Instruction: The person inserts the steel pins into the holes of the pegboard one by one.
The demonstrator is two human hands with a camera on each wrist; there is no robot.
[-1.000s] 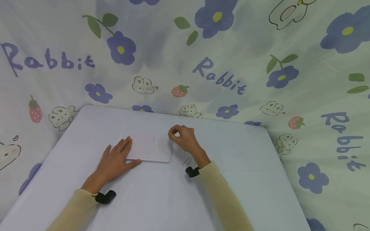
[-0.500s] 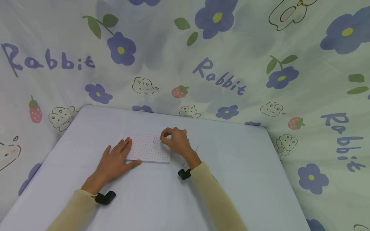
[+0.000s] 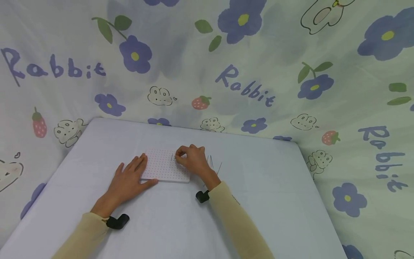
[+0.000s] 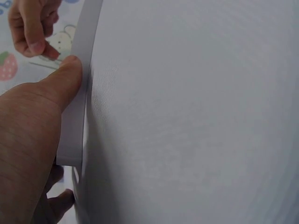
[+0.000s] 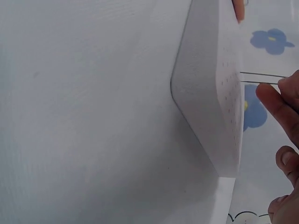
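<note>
A white pegboard (image 3: 163, 172) with rows of small holes lies on the white table. My left hand (image 3: 127, 181) rests on its left side, fingers straight over the edge and thumb along the front edge. One thin dark stick (image 3: 171, 157) stands upright from the board's upper right part. Just right of it, my right hand (image 3: 192, 158) pinches a second thin stick (image 5: 250, 81) between thumb and index finger. In the right wrist view the two sticks run side by side from the board's face, and the pinching fingertips (image 5: 266, 93) are close to the board.
Several loose thin sticks (image 3: 220, 167) lie on the table (image 3: 258, 201) right of the board, partly hidden behind the right wrist. A patterned cloth (image 3: 181, 68) hangs behind the table. Black wrist cameras (image 3: 118, 221) sit at both sleeves.
My right hand has moved left from beyond the board's right edge to over the board, bringing its stick beside the standing one. The left hand and board stay where they were.
</note>
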